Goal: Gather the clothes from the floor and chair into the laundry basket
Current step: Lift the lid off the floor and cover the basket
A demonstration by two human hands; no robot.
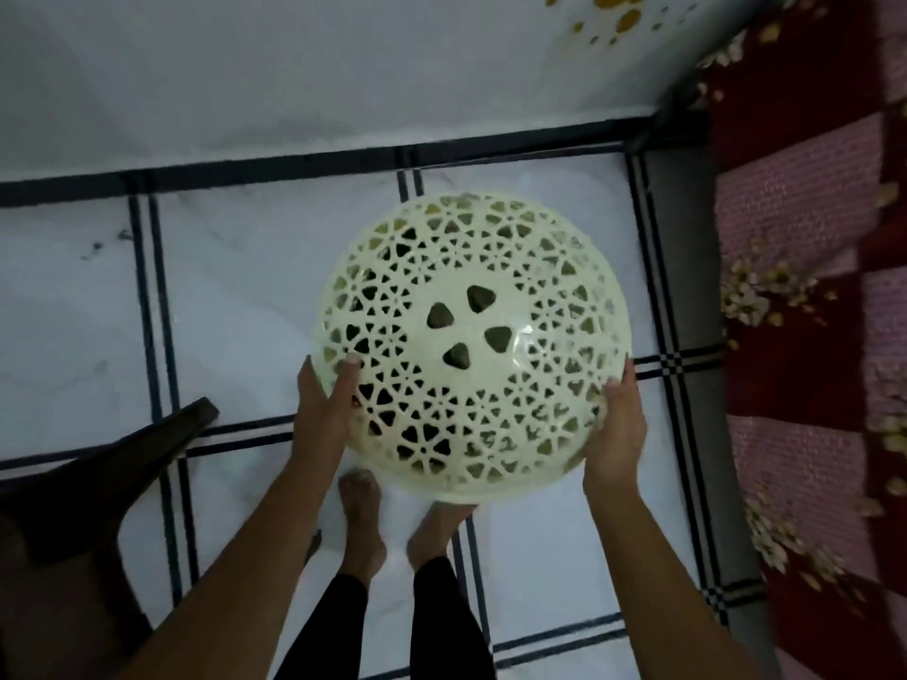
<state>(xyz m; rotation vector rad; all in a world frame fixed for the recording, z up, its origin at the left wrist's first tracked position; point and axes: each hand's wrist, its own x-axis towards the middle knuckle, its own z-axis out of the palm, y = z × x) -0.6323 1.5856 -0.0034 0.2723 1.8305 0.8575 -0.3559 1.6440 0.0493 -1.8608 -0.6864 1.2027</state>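
Observation:
A cream, round laundry basket (466, 336) with a lacy cut-out pattern fills the middle of the view; I see its domed perforated top, and dark cloth shows through the holes. My left hand (321, 414) presses against its left side, fingers extended. My right hand (616, 429) holds its right side, fingers wrapped on the rim. The basket is held above the floor, over my bare feet (363, 522).
A dark wooden chair (98, 488) stands at the lower left. A bed with a red and pink floral cover (810, 336) runs along the right. The floor (245, 296) is white tile with dark lines. A pale wall (294, 66) is ahead.

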